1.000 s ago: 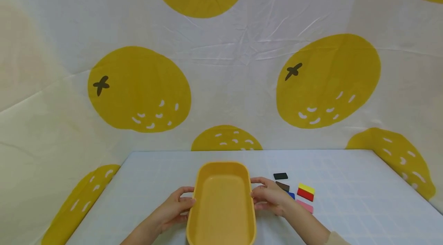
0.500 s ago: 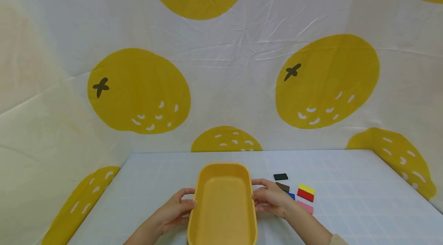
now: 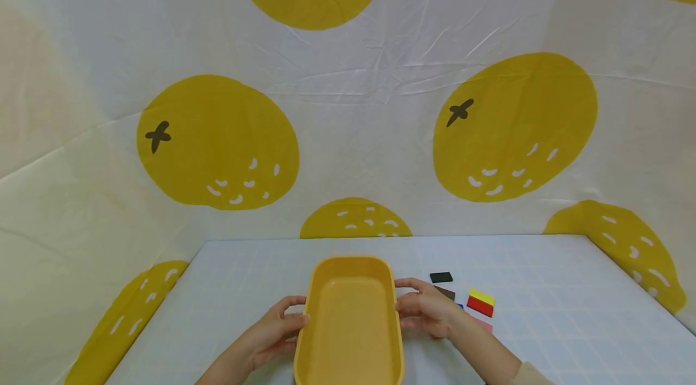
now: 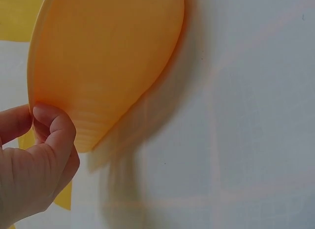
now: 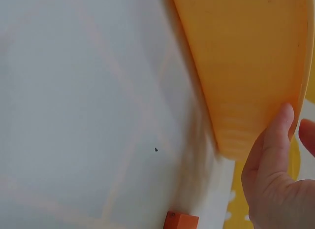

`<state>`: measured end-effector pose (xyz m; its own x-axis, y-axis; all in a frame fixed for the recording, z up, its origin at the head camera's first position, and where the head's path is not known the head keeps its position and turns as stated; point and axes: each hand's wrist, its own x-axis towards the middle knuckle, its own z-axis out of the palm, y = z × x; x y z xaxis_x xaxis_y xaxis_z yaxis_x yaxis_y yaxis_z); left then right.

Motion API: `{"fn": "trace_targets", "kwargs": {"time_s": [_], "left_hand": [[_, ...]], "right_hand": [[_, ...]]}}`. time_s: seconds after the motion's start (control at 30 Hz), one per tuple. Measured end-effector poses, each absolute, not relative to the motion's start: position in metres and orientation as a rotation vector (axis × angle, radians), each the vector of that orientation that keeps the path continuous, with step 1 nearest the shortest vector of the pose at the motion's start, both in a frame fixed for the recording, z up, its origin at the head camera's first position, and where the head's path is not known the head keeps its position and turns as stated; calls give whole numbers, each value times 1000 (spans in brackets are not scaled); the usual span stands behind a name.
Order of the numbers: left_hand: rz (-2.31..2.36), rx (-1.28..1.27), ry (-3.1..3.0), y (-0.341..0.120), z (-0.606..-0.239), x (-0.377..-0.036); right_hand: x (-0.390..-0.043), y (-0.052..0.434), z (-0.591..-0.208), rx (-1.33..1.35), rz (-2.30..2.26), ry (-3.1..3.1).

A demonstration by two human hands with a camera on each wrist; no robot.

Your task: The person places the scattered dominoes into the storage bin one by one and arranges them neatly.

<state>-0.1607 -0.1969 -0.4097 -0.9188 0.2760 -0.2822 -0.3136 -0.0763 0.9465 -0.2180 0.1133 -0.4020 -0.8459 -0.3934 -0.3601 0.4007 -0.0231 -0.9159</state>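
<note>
Head view: a yellow tray [image 3: 349, 318] sits at lower centre of the frame on a pale gridded tablecloth [image 3: 544, 288], long axis running away from the person. The left hand [image 3: 272, 332] clasps its left rim, thumb on the lip and fingers curled to the outer wall; the right hand [image 3: 429, 311] grips the right rim likewise. The tray holds nothing. Right of it lie small flat blocks: a black block [image 3: 441, 277], a brown block [image 3: 447, 292] partly behind the right hand, and a yellow and red block [image 3: 481, 302]; a pink edge and a blue edge show near the wrist. Left wrist view: the tray [image 4: 106, 56] fills the upper left, its underside tilted towards the camera, and the fingers [image 4: 54, 135] pinch the rim at lower left. Right wrist view: the tray [image 5: 246, 66] occupies the upper right, the thumb [image 5: 270, 140] pressed on its wall, and an orange-red block [image 5: 180, 221] sits at the bottom edge. Judgement: the tray looks light, rigid, smooth plastic, possibly slippery; the long rims at mid-length give the best hold.
</note>
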Motion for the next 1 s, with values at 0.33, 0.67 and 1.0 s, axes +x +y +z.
{"fn": "trace_targets", "kwargs": {"time_s": [0.33,0.67,1.0], "left_hand": [[2062,-28,1780,-196,-409,-162],[2029,-70,1826,-198,-408,-163],[2000,-95,1855,-198,-399,-165]], "right_hand": [[-225,136,-394,-144,-1954,1668],[-238,164,-382,-170,-1952,1770],[-250,198,-373,-258,-1807,2004]]}}
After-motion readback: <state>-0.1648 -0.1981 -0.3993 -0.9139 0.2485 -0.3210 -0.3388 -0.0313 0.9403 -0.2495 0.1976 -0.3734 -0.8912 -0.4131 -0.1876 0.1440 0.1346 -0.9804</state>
